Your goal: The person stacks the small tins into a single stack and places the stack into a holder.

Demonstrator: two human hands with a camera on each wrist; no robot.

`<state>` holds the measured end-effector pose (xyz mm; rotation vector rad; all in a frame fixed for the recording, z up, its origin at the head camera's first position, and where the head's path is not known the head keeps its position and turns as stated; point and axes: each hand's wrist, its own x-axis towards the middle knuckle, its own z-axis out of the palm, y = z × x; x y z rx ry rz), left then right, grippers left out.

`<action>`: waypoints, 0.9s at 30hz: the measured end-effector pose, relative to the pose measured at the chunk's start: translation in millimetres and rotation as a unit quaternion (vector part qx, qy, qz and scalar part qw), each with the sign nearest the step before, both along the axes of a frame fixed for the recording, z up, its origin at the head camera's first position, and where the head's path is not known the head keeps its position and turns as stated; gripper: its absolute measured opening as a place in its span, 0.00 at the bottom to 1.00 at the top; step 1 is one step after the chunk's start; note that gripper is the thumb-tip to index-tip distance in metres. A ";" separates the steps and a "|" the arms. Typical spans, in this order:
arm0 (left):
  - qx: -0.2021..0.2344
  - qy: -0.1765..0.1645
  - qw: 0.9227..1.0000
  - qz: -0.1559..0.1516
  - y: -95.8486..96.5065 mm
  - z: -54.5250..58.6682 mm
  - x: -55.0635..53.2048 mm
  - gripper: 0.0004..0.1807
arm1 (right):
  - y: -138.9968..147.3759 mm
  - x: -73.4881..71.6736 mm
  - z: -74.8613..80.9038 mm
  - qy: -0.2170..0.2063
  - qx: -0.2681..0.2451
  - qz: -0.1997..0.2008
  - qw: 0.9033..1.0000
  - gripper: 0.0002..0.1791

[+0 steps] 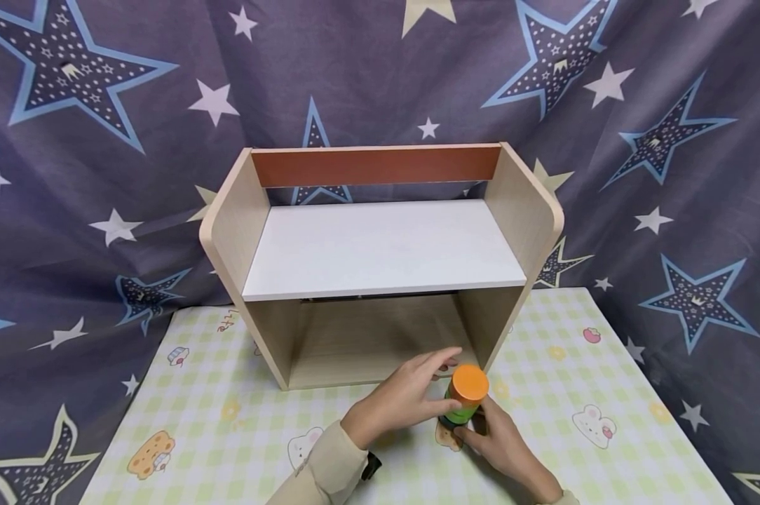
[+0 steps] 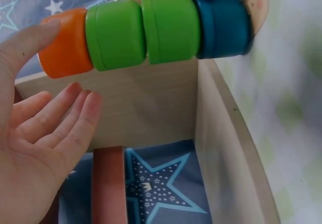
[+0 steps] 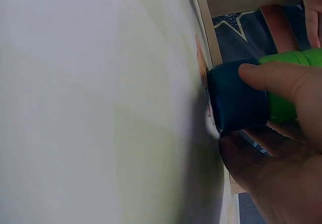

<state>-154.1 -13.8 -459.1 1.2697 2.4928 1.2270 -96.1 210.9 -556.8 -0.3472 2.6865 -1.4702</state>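
Observation:
A stack of small round tubs (image 2: pixel 171 30) stands upright on the tablecloth: an orange tub (image 1: pixel 470 384) on top, two green ones below it and a dark blue tub (image 3: pixel 236 97) at the bottom. My right hand (image 1: pixel 503 442) holds the blue tub low down, thumb on its near side and fingers round the other. Up by the orange tub is my left hand (image 1: pixel 408 393), its thumb lying against that tub in the left wrist view and its other fingers extended, apart from the stack.
Just behind the hands stands a wooden shelf unit (image 1: pixel 380 245) with a white upper board, pale side panels and a brown back rail. Its lower compartment (image 1: pixel 374 337) faces me. A checked tablecloth (image 1: pixel 228 456) covers the table, and a star-patterned curtain (image 1: pixel 367 63) hangs behind.

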 end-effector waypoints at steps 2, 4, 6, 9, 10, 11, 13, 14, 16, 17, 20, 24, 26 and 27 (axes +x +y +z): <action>0.002 -0.005 1.000 0.003 -1.8 -3.0 0.8 0.43 | -0.2 0.3 -0.1 -0.002 0.001 -0.002 1.000 0.31; 0.004 -0.013 1.000 0.006 -3.3 -6.4 1.9 0.43 | -0.6 0.5 -0.3 -0.001 0.003 -0.001 1.000 0.31; 0.007 -0.022 1.000 0.007 -4.6 -10.1 2.8 0.43 | -0.9 0.6 -0.5 0.001 0.004 -0.001 1.000 0.30; 0.009 -0.028 1.000 0.010 -6.0 -16.5 3.8 0.43 | -1.0 0.5 -1.0 0.006 0.003 0.003 1.000 0.30; 0.009 -0.029 0.999 0.011 -6.3 -18.6 4.0 0.43 | -0.9 0.5 -1.1 0.006 0.001 0.003 1.000 0.30; 0.007 -0.030 0.999 0.014 -6.8 -20.6 4.5 0.43 | -0.7 0.5 -1.2 0.007 0.000 0.004 1.000 0.30; 0.006 -0.033 0.999 0.020 -7.5 -24.3 5.5 0.42 | -0.5 0.6 -1.3 0.007 -0.002 0.005 1.000 0.30; 0.005 -0.038 0.999 0.023 -8.0 -25.7 6.4 0.42 | -0.2 0.7 -1.3 0.007 -0.003 0.005 1.000 0.30; 0.006 -0.045 0.999 0.028 -8.6 -29.2 7.4 0.42 | -0.1 0.6 -1.2 0.007 -0.003 0.005 1.000 0.30; 0.007 -0.050 0.998 0.030 -8.8 -30.8 7.9 0.42 | -0.1 0.5 -1.1 0.007 -0.003 0.005 1.000 0.30; 0.012 -0.062 0.997 0.032 -9.1 -36.0 8.9 0.41 | -0.3 0.4 -0.7 0.008 -0.003 0.003 1.000 0.30; 0.015 -0.075 0.997 0.034 -8.9 -42.3 9.2 0.41 | -0.8 0.3 -0.3 0.008 -0.004 0.004 1.000 0.30; 0.014 -0.078 0.996 0.035 -8.9 -45.2 9.3 0.41 | -0.9 0.2 -0.3 0.011 -0.005 0.006 1.000 0.31; 0.013 -0.080 0.996 0.036 -9.0 -46.6 9.3 0.41 | -0.9 0.1 -0.4 0.011 -0.005 0.007 1.000 0.31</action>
